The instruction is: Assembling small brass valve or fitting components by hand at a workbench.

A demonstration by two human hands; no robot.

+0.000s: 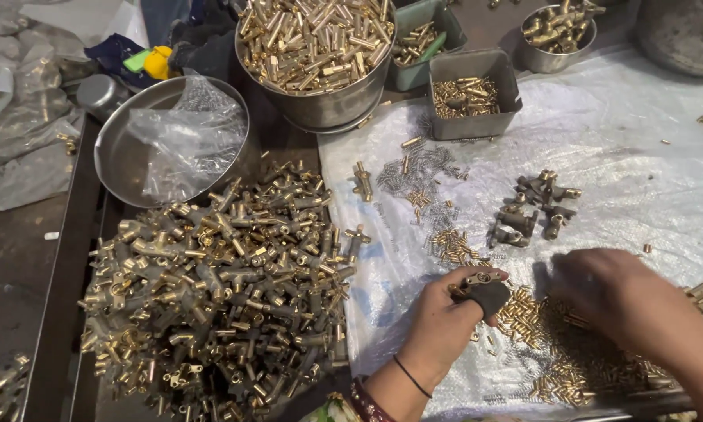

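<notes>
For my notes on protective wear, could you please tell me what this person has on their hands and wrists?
The left hand has a dark cover on its thumb, a thin black band and red bangles at the wrist. The right hand is bare and blurred; no glove or sleeve shows.

Right hand (629,301): motion-blurred, fingers indistinct. Brass fitting heap (219,289): cut by bottom edge. Steel bowl (556,27): cropped at top edge. Springs (418,168): too small to distinguish.
</notes>
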